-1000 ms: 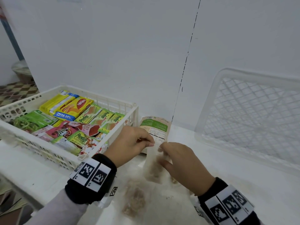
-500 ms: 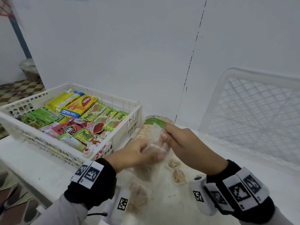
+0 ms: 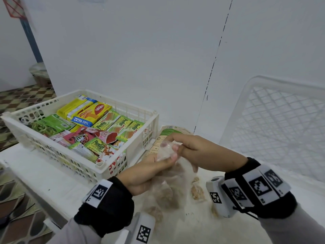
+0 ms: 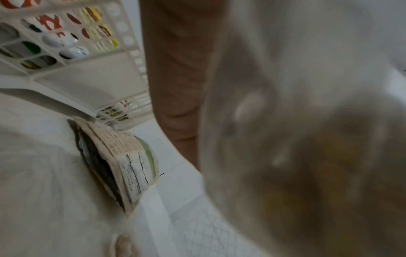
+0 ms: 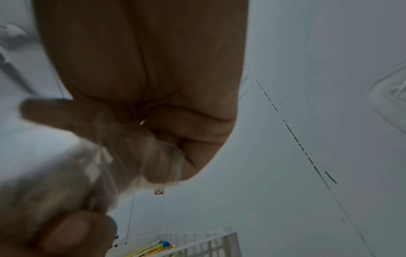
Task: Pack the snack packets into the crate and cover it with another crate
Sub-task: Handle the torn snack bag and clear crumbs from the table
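While both hands meet at the centre of the head view, the left hand [image 3: 149, 171] and right hand [image 3: 198, 152] curl their fingers [image 3: 173, 156] round a clear plastic packet [image 3: 166, 151], lifted just right of the filled crate [image 3: 98, 170]. Packing seems nearly done. Next, the packet should go left into the crate, with the brown pouch [image 3: 166, 133] behind it; then the second crate [image 3: 281, 120], leaning at the right, covers all.
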The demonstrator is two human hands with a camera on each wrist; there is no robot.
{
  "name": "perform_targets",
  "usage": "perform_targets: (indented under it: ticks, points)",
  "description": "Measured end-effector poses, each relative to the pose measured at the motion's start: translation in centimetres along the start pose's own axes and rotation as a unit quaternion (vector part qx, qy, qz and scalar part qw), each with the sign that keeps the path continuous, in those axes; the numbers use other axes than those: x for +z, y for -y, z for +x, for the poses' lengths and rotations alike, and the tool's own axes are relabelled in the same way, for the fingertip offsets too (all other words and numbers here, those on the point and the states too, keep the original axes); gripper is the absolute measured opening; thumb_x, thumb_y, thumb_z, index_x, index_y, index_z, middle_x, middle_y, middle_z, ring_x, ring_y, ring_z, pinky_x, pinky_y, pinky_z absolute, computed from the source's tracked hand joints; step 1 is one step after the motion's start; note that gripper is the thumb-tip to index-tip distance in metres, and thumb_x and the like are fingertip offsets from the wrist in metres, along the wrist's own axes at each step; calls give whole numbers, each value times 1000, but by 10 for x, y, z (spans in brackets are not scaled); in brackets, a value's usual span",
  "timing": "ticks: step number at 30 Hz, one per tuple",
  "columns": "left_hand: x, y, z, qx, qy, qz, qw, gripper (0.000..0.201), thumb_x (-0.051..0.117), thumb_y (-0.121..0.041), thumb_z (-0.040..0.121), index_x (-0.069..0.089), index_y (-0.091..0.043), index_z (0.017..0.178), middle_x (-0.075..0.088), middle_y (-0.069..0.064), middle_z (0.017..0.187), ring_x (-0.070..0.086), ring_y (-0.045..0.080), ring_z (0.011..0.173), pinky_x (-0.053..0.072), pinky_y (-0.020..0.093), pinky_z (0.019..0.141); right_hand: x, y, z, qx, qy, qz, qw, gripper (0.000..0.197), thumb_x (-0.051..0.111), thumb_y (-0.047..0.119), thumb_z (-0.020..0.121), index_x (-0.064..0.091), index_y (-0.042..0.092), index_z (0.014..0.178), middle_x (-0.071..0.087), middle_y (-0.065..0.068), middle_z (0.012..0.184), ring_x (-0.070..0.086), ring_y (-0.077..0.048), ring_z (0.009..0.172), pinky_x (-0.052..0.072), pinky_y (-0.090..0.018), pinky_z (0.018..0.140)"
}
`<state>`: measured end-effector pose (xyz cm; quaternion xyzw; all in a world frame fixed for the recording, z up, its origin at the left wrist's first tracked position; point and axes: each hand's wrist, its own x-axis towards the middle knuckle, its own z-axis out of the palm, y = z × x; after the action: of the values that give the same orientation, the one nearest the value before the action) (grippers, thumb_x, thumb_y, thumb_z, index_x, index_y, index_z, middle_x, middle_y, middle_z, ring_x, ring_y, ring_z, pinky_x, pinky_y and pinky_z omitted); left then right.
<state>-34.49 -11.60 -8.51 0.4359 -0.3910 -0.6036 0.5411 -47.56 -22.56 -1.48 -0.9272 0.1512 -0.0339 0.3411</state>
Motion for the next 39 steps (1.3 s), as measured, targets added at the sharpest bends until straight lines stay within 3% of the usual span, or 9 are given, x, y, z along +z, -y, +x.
perform_targets:
  ticks: [3, 6, 12, 17, 21, 23, 27, 30, 39]
  points:
    - [0, -1, 1, -6, -28, -2, 1000, 30, 67, -35, 78, 68, -10, 95, 69, 8, 89, 67, 15, 75, 52, 24, 66, -1, -2, 1, -3, -13, 21, 1000, 21, 45, 24, 99, 58, 31, 114, 58, 13, 56, 55, -7, 40, 41, -9, 50]
    - [0, 0, 1, 1, -61, 0, 998, 35, 69, -33, 74, 67, -8, 99, 67, 13, 93, 66, 18, 77, 50, 27, 70, -1, -5, 2, -18, -60, 38, 997, 20, 57, 22, 93, 63, 28, 111, 68, -4, 63, 59, -9, 40, 42, -9, 52]
    - [1, 6, 3, 29, -113, -59, 991, 31, 71, -26, 71, 71, -5, 94, 70, 15, 94, 68, 20, 75, 51, 30, 72, 12, -10, 2, -25, -234, 103, 966, 11, 72, 18, 81, 71, 24, 90, 69, 3, 63, 61, -12, 44, 48, -17, 51]
    - [-2, 1, 3, 70, -177, -92, 977, 13, 71, -19, 67, 76, -9, 74, 73, 11, 78, 69, 17, 62, 55, 26, 57, 45, -11, 2, -19, -395, 117, 911, 29, 67, 18, 85, 62, 22, 114, 65, 12, 98, 60, -5, 90, 49, -21, 80]
    - [-6, -2, -1, 105, -196, -90, 971, 19, 69, -15, 72, 74, -2, 86, 73, 15, 83, 70, 20, 68, 56, 25, 60, 65, -12, -5, 63, -370, 203, 905, 49, 67, 38, 80, 46, 31, 124, 57, 11, 114, 58, -3, 100, 48, -18, 84]
    - [-5, -3, -3, 121, -201, -85, 968, 23, 66, -16, 76, 71, 2, 90, 73, 18, 88, 71, 21, 72, 56, 26, 61, 72, -13, -8, 96, -326, 324, 883, 53, 67, 42, 75, 54, 19, 121, 67, 1, 104, 66, -10, 92, 54, -25, 79]
    - [-1, -6, -6, 130, -202, -70, 968, 32, 56, -25, 86, 71, 2, 93, 73, 19, 90, 72, 23, 76, 56, 25, 62, 77, -11, -9, 72, -314, 475, 819, 25, 65, 20, 82, 68, 0, 96, 72, -16, 93, 68, -26, 87, 57, -36, 81]
    - [-1, -8, -9, 119, -192, -59, 972, 39, 53, -32, 88, 71, 1, 96, 72, 18, 95, 71, 25, 84, 57, 26, 68, 74, -7, -10, 46, -338, 501, 795, 21, 63, 15, 83, 68, -1, 96, 72, -15, 89, 67, -21, 79, 57, -29, 71]
    - [-6, -14, -15, 193, -278, -84, 937, 27, 57, -22, 85, 68, 0, 75, 70, 11, 68, 67, 16, 60, 56, 24, 56, 66, 3, -12, 47, -378, 493, 782, 12, 61, 11, 86, 65, 1, 83, 56, -4, 59, 52, -11, 54, 52, -31, 66]
